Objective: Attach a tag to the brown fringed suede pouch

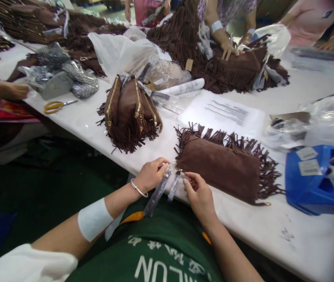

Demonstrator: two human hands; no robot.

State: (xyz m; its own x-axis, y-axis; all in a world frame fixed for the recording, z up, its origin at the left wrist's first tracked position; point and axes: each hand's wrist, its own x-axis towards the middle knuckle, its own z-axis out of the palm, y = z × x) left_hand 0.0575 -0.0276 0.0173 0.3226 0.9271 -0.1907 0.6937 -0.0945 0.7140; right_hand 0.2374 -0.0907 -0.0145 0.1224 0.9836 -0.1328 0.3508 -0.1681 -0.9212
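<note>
White table (261, 227), near edge running slantwise in front of the wearer. Item one: brown fringed pouch (220, 166), lying flat by that near edge; long axis roughly along the edge, plain face up, fringe on the far side and at the right end, near left corner with a small metal zip pull (180, 170) turned toward the hands. Left hand (152, 175), bracelet at the wrist: thumb and fingertips pinched together on a plastic-wrapped strip (157, 197), which hangs past the table's near edge; placed just off the pouch's left end. Right hand (200, 196): the nearer of the two to the pouch, beside its near left corner, thumb and forefinger curled close together at the zip pull; whether they grip it cannot be told. Pouch body extends rightward and slightly away from both hands. Item two: brown bag with gold zips (131, 113), upright, left of the pouch and farther in from the near edge. Item three: yellow-handled scissors (59, 106), by the near edge toward the table's left. Item four: blue plastic holder (305, 184), right of the pouch. Item five: white sheet (222, 113), beyond the pouch. Across the table: a co-worker's hand (228, 49), spread on another brown fringed bag (240, 64).
</note>
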